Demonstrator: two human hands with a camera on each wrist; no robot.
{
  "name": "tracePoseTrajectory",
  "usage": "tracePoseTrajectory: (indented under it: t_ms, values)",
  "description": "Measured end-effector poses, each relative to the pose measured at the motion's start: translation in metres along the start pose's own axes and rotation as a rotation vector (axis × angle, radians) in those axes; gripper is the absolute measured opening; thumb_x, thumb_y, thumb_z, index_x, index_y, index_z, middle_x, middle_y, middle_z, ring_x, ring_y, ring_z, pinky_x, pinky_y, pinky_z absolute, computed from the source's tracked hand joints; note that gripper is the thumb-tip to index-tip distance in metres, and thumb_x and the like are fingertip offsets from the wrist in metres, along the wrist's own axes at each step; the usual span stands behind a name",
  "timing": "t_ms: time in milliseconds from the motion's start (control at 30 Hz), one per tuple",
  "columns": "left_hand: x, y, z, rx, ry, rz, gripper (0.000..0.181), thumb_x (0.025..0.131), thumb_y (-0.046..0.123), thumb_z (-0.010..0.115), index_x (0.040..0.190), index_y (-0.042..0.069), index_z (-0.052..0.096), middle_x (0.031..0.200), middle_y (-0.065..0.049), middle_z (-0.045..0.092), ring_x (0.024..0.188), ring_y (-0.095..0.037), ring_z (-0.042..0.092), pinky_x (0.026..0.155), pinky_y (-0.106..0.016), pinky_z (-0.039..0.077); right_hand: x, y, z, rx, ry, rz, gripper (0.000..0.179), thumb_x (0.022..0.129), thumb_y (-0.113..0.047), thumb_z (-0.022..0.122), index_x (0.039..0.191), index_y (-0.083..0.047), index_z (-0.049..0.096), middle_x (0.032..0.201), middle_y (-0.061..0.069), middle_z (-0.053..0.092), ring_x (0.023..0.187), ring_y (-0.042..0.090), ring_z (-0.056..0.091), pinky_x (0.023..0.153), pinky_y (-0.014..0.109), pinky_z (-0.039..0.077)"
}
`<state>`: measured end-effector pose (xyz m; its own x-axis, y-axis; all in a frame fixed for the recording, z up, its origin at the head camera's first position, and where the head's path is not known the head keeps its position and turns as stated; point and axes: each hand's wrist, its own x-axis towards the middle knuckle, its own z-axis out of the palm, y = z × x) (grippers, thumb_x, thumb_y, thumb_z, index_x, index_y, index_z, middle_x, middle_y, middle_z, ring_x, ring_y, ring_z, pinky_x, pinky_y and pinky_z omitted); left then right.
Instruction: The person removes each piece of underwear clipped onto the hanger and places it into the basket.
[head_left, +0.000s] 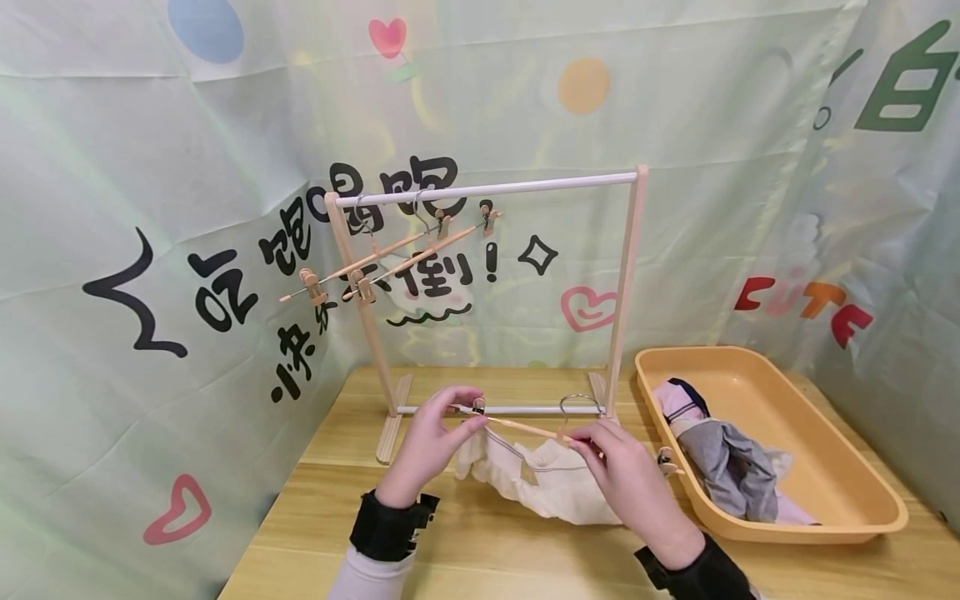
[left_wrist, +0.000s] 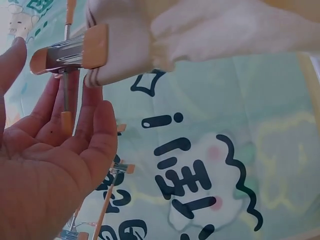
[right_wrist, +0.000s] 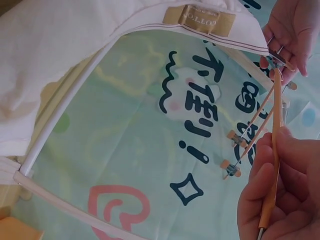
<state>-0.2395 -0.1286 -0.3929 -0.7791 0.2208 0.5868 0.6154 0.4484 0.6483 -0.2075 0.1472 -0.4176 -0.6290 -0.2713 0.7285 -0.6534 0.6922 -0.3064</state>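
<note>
My right hand (head_left: 622, 475) pinches the wooden bar of a clip hanger (head_left: 517, 427) between thumb and fingers, near the middle under its wire hook. At the hanger's left end, my left hand (head_left: 438, 433) has its thumb apart from the clip (left_wrist: 70, 52), with loosely bent fingers behind the bar's end. That clip bites the striped waistband corner of a cream garment (head_left: 562, 483), which sags below the bar. A gold label (right_wrist: 200, 20) shows inside the waistband. The hanger's other clip (head_left: 666, 461), beyond my right hand, stands away from the cloth.
Behind the hands stands a small wooden rack (head_left: 633, 250) with a white top rail (head_left: 525, 184). Two clip hangers (head_left: 420, 254) without clothes hang at its left. To the right, an orange tray (head_left: 840, 467) holds crumpled grey and pink clothes (head_left: 727, 458). A printed curtain surrounds the table.
</note>
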Motion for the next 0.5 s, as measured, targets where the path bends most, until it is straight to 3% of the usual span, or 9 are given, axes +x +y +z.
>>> tracePoseTrajectory:
  t_ms: [367,500]
  values:
    - [0.001,0.002,0.000,-0.043,0.033,-0.037,0.024,0.085,0.021,0.069,0.106,0.010,0.067,0.101,-0.011,0.070,0.095,-0.020,0.061,0.082,-0.053,0.052,0.002,-0.006,-0.004,0.034,-0.009,0.069,0.014,0.086,-0.014,0.068,0.098,-0.022,0.068,0.089,-0.010,0.064,0.069,0.002,0.050,0.054,0.024,0.047]
    - [0.001,0.023,-0.004,-0.038,0.041,-0.057,0.022,0.085,0.013,0.068,0.105,0.002,0.067,0.098,-0.015,0.069,0.093,-0.022,0.061,0.082,-0.054,0.052,0.002,-0.006,-0.005,0.048,-0.021,0.080,0.013,0.088,-0.015,0.067,0.098,-0.023,0.068,0.090,-0.011,0.064,0.069,0.002,0.049,0.054,0.024,0.047]
